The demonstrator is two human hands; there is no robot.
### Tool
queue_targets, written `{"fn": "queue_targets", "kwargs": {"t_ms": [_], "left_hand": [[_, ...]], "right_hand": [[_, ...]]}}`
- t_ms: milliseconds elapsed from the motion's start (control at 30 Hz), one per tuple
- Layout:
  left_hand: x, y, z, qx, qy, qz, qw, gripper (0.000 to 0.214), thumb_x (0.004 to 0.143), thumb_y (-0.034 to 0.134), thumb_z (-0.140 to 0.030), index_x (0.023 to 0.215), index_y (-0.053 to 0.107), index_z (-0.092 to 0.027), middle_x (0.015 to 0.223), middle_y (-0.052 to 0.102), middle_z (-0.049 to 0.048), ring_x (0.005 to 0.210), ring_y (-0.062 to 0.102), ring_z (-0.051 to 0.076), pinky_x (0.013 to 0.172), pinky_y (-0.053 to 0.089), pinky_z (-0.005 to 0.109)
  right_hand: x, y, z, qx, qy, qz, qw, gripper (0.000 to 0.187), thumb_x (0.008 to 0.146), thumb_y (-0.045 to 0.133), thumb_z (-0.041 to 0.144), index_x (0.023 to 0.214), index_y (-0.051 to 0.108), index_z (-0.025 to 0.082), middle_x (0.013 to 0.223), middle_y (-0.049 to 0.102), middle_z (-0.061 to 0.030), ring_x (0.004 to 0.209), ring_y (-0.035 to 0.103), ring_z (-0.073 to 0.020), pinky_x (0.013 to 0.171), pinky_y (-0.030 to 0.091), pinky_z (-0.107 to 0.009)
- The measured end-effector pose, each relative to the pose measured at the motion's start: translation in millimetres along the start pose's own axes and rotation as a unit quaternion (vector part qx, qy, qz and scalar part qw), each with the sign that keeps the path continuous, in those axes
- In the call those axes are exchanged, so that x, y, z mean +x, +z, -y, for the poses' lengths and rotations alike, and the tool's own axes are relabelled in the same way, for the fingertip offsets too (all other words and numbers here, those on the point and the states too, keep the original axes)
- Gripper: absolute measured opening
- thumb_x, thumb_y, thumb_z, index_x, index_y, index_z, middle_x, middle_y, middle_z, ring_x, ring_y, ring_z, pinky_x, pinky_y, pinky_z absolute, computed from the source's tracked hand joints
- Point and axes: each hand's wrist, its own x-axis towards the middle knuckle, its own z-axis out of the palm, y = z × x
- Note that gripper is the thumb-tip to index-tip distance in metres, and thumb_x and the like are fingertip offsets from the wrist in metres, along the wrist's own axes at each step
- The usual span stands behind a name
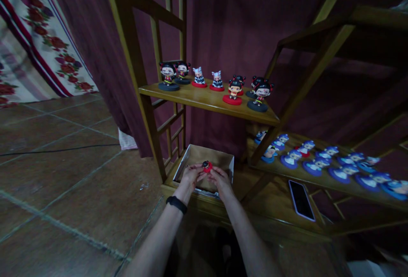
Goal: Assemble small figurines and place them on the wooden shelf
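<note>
Both my hands reach forward over an open cardboard box (191, 154) on the lowest wooden shelf. My left hand (192, 174) and my right hand (219, 176) pinch a small figurine with a red base (207, 166) between their fingertips, just above the box. A black band is on my left wrist. Several similar black-haired figurines (234, 89) on red and dark bases stand in a row on the shelf above.
A lower shelf to the right carries several blue-and-white figurines (321, 162). A phone (301, 199) lies face up on the bottom board. Wooden shelf posts (145, 111) rise at the left; a dark red curtain hangs behind. Tiled floor with a cable lies to the left.
</note>
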Motion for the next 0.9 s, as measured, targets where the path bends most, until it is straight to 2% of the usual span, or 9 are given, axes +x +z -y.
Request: {"fn": "queue_targets", "kwargs": {"t_ms": [267, 467, 600, 900], "left_hand": [[4, -4.2, 2, 0.028, -0.019, -0.007, 0.999, 0.012, 0.066, 0.063, -0.005, 0.076, 0.060, -0.010, 0.062, 0.066, 0.0070, 0.053, 0.063, 0.012, 0.056, 0.053, 0.022], [13, -5.7, 4, 0.064, -0.035, 0.001, 0.997, 0.015, 0.066, 0.064, -0.010, 0.082, 0.063, -0.009, 0.060, 0.065, 0.0060, 0.046, 0.058, 0.008, 0.046, 0.047, 0.017], [17, -6.6, 8, 0.087, -0.044, 0.019, 0.995, 0.013, 0.069, 0.062, -0.015, 0.080, 0.064, -0.009, 0.056, 0.063, 0.0042, 0.042, 0.054, 0.007, 0.041, 0.041, 0.015], [19, -6.4, 12, 0.087, -0.040, 0.010, 0.995, 0.009, 0.069, 0.063, -0.014, 0.076, 0.062, -0.009, 0.055, 0.061, 0.0031, 0.041, 0.053, 0.006, 0.040, 0.039, 0.014]], "right_hand": [[9, -2, 7, -0.058, -0.014, -0.015, 0.998, 0.038, 0.054, 0.071, 0.039, 0.085, 0.065, 0.017, 0.072, 0.067, -0.0022, 0.051, 0.054, -0.0106, 0.050, 0.046, -0.024], [8, -5, 10, -0.074, -0.005, 0.002, 0.997, 0.041, 0.057, 0.070, 0.042, 0.089, 0.064, 0.017, 0.066, 0.065, 0.0000, 0.047, 0.050, -0.0086, 0.049, 0.045, -0.024], [6, -7, 11, -0.089, -0.008, 0.012, 0.996, 0.041, 0.058, 0.069, 0.043, 0.090, 0.064, 0.019, 0.066, 0.064, 0.0007, 0.049, 0.050, -0.0090, 0.049, 0.046, -0.024], [7, -7, 11, -0.097, -0.002, 0.016, 0.995, 0.042, 0.059, 0.067, 0.047, 0.090, 0.064, 0.019, 0.064, 0.062, 0.0013, 0.050, 0.051, -0.0093, 0.049, 0.046, -0.024]]}}
